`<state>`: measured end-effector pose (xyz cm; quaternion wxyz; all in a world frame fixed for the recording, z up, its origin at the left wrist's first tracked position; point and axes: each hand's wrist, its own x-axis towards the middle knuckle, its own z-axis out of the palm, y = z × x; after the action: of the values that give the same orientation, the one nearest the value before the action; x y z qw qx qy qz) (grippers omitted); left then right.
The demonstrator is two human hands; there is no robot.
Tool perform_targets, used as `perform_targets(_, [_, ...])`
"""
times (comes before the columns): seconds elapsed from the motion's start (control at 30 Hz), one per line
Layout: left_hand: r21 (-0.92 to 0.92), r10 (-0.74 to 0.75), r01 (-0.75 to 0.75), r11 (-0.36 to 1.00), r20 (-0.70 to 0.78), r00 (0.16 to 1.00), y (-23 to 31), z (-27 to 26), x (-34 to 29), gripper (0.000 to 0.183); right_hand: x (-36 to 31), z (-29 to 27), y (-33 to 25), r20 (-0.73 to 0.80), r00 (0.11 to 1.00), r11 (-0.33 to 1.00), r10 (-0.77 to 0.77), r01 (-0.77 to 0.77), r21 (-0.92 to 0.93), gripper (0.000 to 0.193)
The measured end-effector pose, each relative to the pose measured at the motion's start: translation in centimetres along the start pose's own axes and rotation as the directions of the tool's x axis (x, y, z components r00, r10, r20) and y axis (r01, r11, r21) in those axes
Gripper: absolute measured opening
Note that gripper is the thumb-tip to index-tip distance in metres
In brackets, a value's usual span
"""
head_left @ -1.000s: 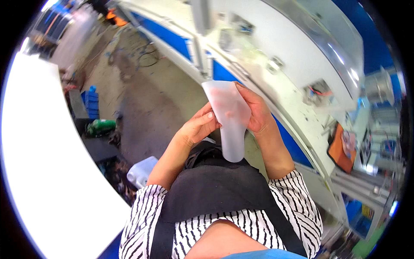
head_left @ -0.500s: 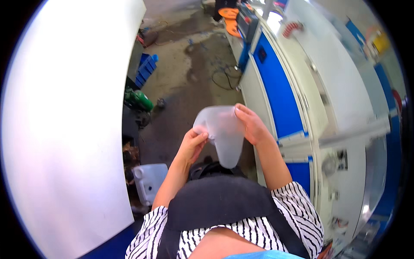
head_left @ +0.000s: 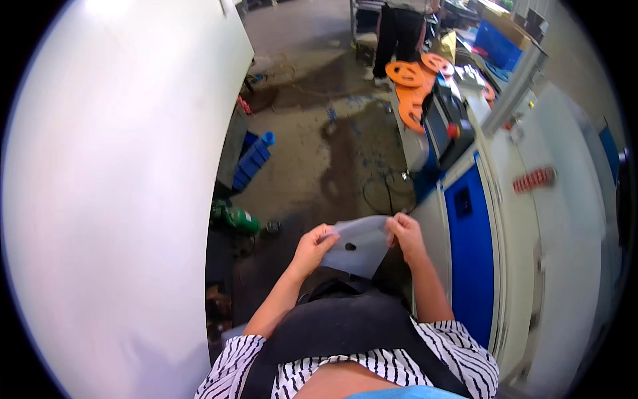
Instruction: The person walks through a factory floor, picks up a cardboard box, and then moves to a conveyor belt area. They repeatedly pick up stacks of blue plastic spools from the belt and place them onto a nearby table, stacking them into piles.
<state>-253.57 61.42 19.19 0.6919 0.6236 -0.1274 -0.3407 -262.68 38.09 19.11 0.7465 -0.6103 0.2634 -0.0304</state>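
Note:
A thin, whitish translucent plastic sheet (head_left: pixel 365 247) is stretched between my hands in front of my dark apron. Near its middle is a small dark spot, perhaps a hole. My left hand (head_left: pixel 312 250) pinches the sheet's left edge between thumb and fingers. At the upper right corner, my right hand (head_left: pixel 406 238) has its fingers closed on the same sheet. I cannot tell whether it is a single layer or a bag.
A large white panel (head_left: pixel 113 186) fills the left side. Along the right runs a pale machine cabinet with a blue door (head_left: pixel 472 246). Ahead lie a blue bin (head_left: pixel 252 161), a green cylinder (head_left: pixel 240 220) and orange discs (head_left: pixel 407 74); a person (head_left: pixel 399 33) stands farther off.
The sheet has been turned and spread wider, so its dark spot now shows. Both hands have shifted their grip along its upper edge. My view has tilted up, showing more ahead.

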Motion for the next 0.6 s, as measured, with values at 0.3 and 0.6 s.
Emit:
perform_targets(0.3, [0.060,0.028,-0.002,0.998,-0.434,0.900,7.6,-8.6,21.7,0.012,27.8,5.3,-10.5,0.308,0.950,0.992,0.049,-0.082,0.096,0.008])
perform_targets(0.6, [-0.059,-0.099,0.084,0.995,-0.753,0.650,7.2,-21.3,40.7,0.022,63.7,9.0,-12.1,0.384,0.905,0.981,0.184,-0.195,-0.009,0.021])
